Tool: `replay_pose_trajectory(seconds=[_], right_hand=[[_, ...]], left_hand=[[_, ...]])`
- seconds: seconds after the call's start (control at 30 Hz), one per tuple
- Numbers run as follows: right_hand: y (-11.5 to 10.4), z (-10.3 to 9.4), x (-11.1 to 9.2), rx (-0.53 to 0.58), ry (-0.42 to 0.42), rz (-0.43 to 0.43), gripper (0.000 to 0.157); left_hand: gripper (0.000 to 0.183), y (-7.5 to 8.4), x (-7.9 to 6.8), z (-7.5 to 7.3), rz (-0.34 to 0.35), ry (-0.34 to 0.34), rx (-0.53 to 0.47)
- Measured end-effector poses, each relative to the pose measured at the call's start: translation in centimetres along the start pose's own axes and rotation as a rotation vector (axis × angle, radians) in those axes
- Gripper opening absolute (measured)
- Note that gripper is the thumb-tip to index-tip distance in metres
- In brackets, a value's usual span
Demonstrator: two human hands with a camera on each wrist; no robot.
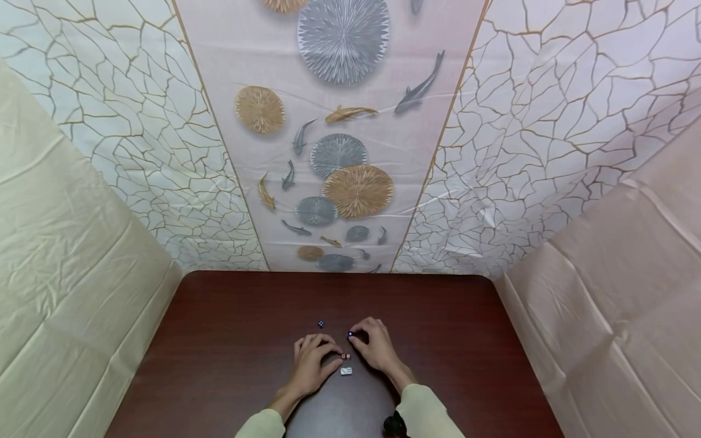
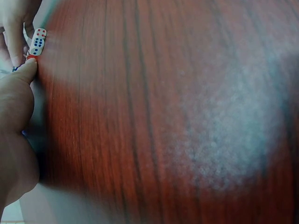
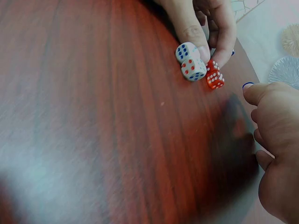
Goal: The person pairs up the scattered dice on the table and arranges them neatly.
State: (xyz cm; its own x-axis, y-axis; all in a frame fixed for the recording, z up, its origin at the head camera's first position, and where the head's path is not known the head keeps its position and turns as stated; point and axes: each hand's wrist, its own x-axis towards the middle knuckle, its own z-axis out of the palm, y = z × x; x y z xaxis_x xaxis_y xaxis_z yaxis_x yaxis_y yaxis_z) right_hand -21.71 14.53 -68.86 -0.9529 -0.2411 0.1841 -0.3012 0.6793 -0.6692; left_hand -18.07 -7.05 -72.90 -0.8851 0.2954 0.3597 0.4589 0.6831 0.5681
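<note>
My right hand [image 1: 376, 347] pinches a dark blue die [image 1: 350, 334] between thumb and index finger. In the right wrist view only a blue edge [image 3: 248, 85] of it shows at the fingertip. Two red dice [image 3: 215, 80] sit side by side; my left hand [image 1: 311, 365] has its thumb and index fingertips on the left one. Nearer the body, two white dice [image 1: 346, 371] with blue and red pips lie against each other, close by the left thumb. A second dark blue die [image 1: 320, 324] rests farther back, just beyond the left fingers.
The dark red-brown wooden table [image 1: 230, 328] has a rounded far edge. Behind it hangs a patterned cloth [image 1: 350, 182] with fish and round leaves, and plain beige cloths [image 1: 613, 292] drape both sides. A dark round object [image 1: 394, 424] shows beside the right sleeve.
</note>
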Motion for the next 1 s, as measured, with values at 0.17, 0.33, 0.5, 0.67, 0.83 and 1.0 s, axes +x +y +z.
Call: replay_pose_trajectory(seconds=[0.17, 0.33, 0.5, 0.67, 0.83, 1.0], right_hand=[[0.2, 0.0, -0.7, -0.028, -0.041, 0.006, 0.014], [0.1, 0.3, -0.8, -0.034, -0.031, -0.012, 0.014], [0.2, 0.6, -0.9, -0.048, -0.018, -0.018, 0.013], [0.1, 0.7, -0.9, -0.070, 0.000, -0.025, 0.013], [0.2, 0.9, -0.9, -0.066, 0.013, -0.027, 0.014], [0.4, 1.1, -1.0, -0.078, 0.019, -0.039, 0.015]], left_hand=[[0.019, -0.1, 0.0, 0.0, 0.017, 0.023, 0.018], [0.019, -0.2, 0.2, 0.0, 0.011, 0.008, 0.011], [0.019, 0.0, 0.1, 0.0, -0.001, 0.000, 0.003], [0.018, 0.0, 0.2, -0.1, 0.006, 0.006, -0.004], [0.018, 0.1, 0.1, 0.0, 0.021, 0.025, 0.006], [0.020, 0.1, 0.1, -0.1, 0.032, 0.040, 0.010]])
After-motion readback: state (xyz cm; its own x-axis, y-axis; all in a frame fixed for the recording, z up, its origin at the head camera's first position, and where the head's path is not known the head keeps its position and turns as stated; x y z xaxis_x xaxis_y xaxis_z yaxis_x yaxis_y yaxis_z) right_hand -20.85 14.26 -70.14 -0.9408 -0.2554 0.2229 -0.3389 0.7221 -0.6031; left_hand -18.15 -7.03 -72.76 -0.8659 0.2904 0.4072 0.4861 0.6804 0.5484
